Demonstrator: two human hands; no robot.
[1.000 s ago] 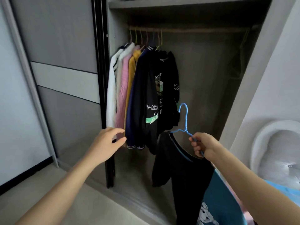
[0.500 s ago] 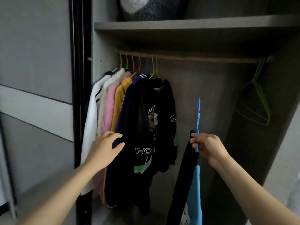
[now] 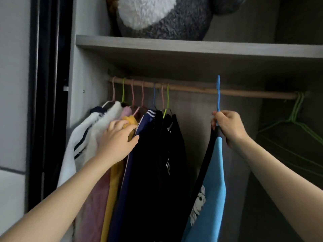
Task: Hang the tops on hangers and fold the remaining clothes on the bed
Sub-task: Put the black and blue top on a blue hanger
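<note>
My right hand [image 3: 227, 127] grips the neck of a blue hanger [image 3: 218, 95] that carries a black and blue top with a cartoon print [image 3: 212, 180]. The hanger's hook stands level with the wooden rail [image 3: 201, 90], seen edge-on; whether it rests on the rail I cannot tell. My left hand [image 3: 118, 138] presses with its fingers against the yellow top [image 3: 130, 119] among several hung tops [image 3: 153, 154] at the rail's left end.
A shelf [image 3: 192, 48] above the rail holds a grey and white plush toy [image 3: 157, 16]. Empty green hangers [image 3: 295, 117] hang at the rail's right end. The black door frame [image 3: 47, 102] stands at the left. A gap of bare rail lies between the hung tops and the green hangers.
My right hand has lifted the blue hanger up to rail height. My left hand has risen to the shoulders of the hung tops. The view has tilted upward and closer.
</note>
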